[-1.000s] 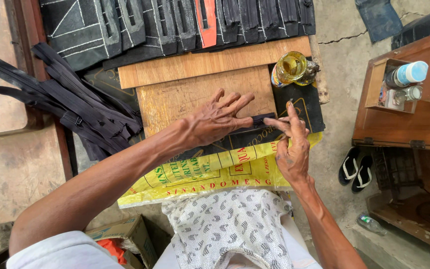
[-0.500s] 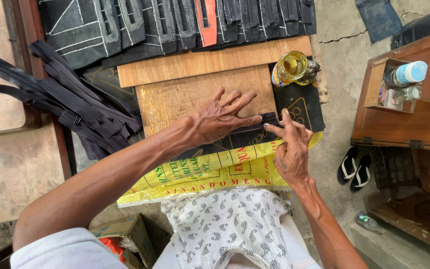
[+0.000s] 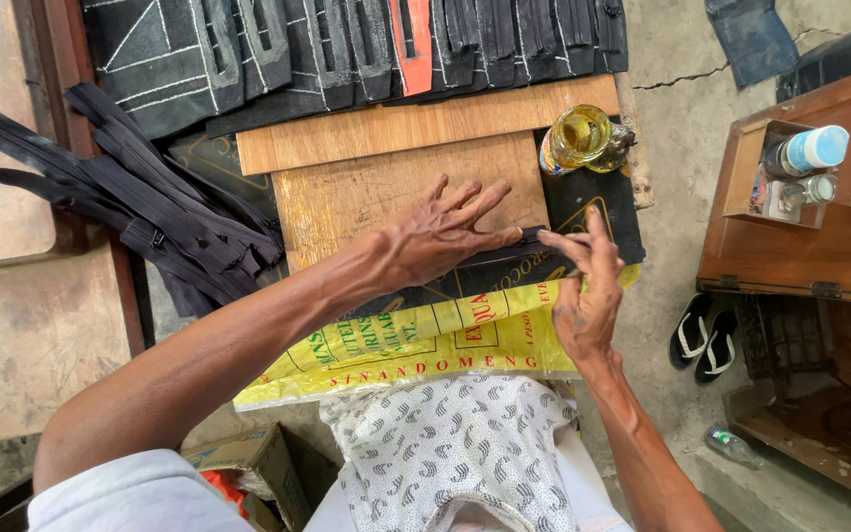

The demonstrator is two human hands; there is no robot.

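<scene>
One wooden board (image 3: 386,192) is lying on the surface, with a second, longer plank (image 3: 416,126) sitting just beyond it, their long edges touching. One left hand (image 3: 440,236) is pressing flat, fingers spread apart, on the near right corner of the board, its fingertips resting on one black strip (image 3: 504,251) that is running along the board's near edge. One right hand (image 3: 583,286) is pinching the strip's right end between thumb and forefinger, the other fingers standing loose. One yellow printed sack (image 3: 416,340) is hanging over the surface's near edge, just under both wrists. One glass jar of yellowish liquid (image 3: 581,138) is standing at the board's far right corner, near the right hand. One heap of black zippers (image 3: 140,212) is lying left of the board, too tangled to count. A row of dark cut pieces with chalk lines (image 3: 347,44) is covering the far edge. One wooden box (image 3: 800,212) is sitting on the floor well to the right, holding one blue-capped bottle (image 3: 808,151). One pair of sandals (image 3: 701,337) is lying beside it. Bare board is showing left of the left hand, and bare concrete is showing between the surface and the box.
</scene>
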